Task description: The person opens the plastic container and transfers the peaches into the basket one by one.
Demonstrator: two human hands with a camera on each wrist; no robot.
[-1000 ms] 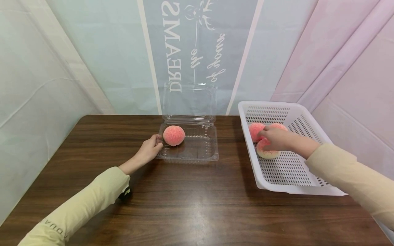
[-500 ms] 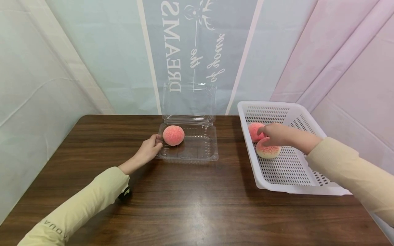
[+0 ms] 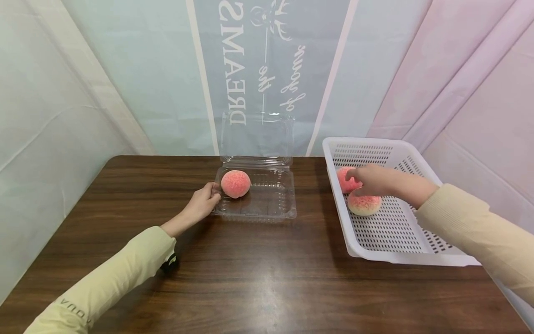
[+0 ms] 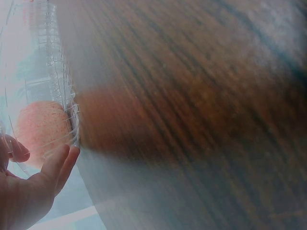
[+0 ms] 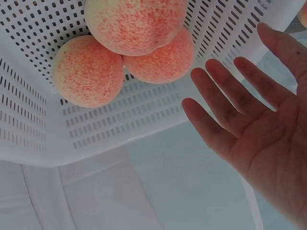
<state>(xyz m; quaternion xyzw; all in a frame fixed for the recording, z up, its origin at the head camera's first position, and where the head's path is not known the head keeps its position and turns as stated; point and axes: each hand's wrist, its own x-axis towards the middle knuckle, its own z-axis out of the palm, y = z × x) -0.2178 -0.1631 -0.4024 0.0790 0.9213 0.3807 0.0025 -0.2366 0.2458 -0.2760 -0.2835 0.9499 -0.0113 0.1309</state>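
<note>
My left hand [image 3: 203, 202] pinches the left edge of a clear plastic clamshell box [image 3: 271, 197], whose lid stands up at the back. One pink peach [image 3: 235, 184] sits in the box's left part, beside my fingers [image 4: 53, 165]. My right hand [image 3: 373, 180] is over the white basket, its fingers spread and apart from the fruit in the right wrist view. Three peaches lie together in there: a near one [image 3: 364, 204], a left one [image 3: 347, 179] and one that my hand hides in the head view. The right wrist view shows all three, including the lowest peach [image 5: 88, 72].
The slotted white basket [image 3: 400, 257] stands on the right of the brown wooden table [image 3: 250, 269], its raised rim running below my right forearm. A printed cloth [image 3: 167, 93] hangs behind the table. The box's upright lid [image 3: 256, 139] stands close to that cloth.
My right hand has shifted slightly up and away from the near peach, and it now covers the far peach in the head view. The left hand and the box have stayed put.
</note>
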